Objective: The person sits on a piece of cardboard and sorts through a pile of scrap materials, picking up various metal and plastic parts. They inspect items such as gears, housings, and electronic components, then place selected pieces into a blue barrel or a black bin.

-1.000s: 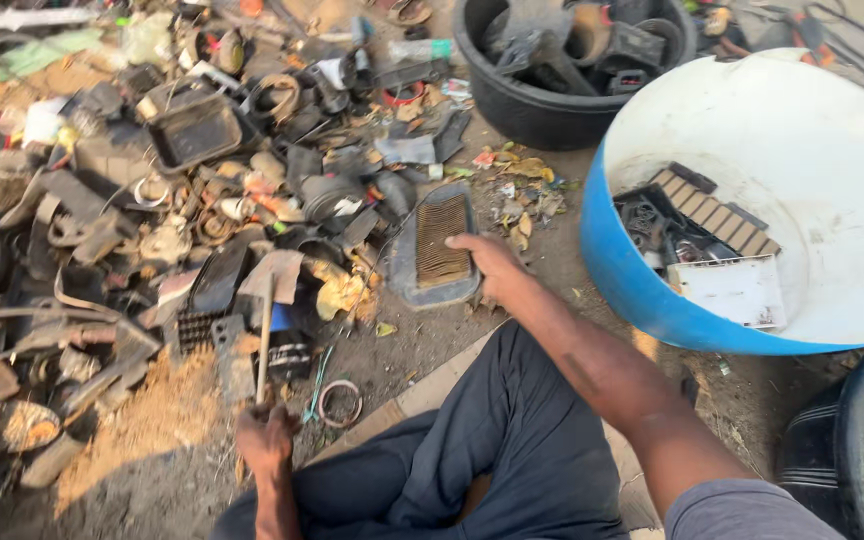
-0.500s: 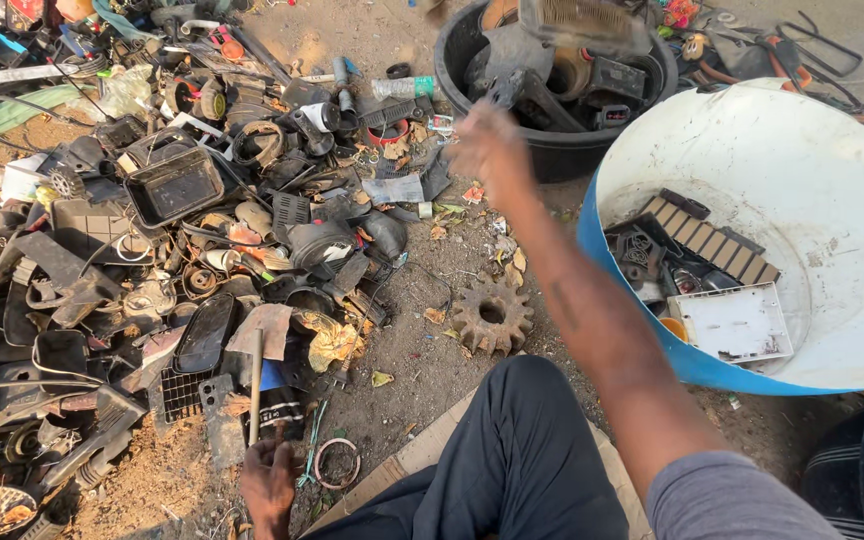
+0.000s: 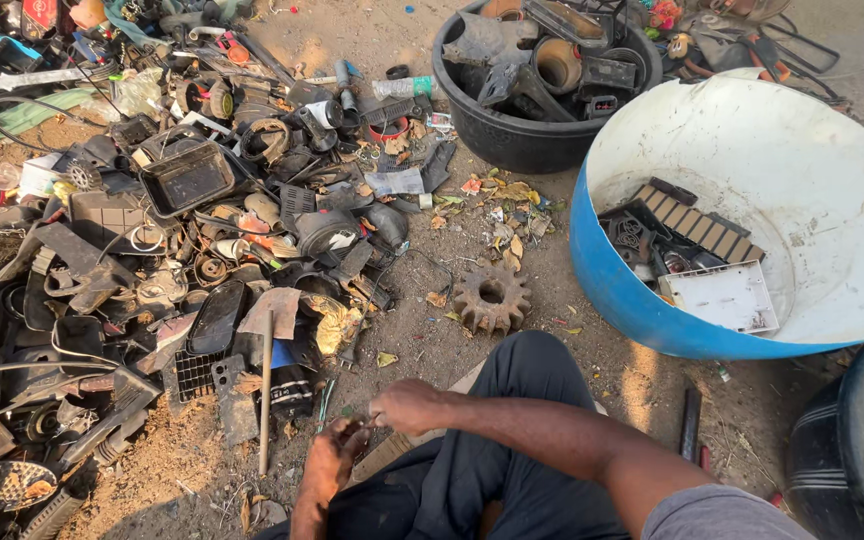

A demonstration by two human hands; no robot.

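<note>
Seated on dirt ground, dark trousers (image 3: 512, 440) in lower centre. Left hand (image 3: 332, 462) and right hand (image 3: 407, 405) brought together just above the knee, fingertips meeting over something small and greenish; too small to tell what it is. Both hands narrow, fingers curled in a pinch; whether either really grips the bit cannot be told. Wooden stick (image 3: 266, 390) lying on the dirt just left of the hands, near but apart. Rusty gear wheel (image 3: 492, 296) flat on the ground ahead of the knee, apart from both hands. Big heap of black plastic and metal scrap (image 3: 182, 230) spread over the left half. Blue tub (image 3: 632, 290) with white inside on the right, holding a white panel (image 3: 722, 297) and dark slatted parts. Black basin (image 3: 512, 140) further up, full of dark scrap.
</note>
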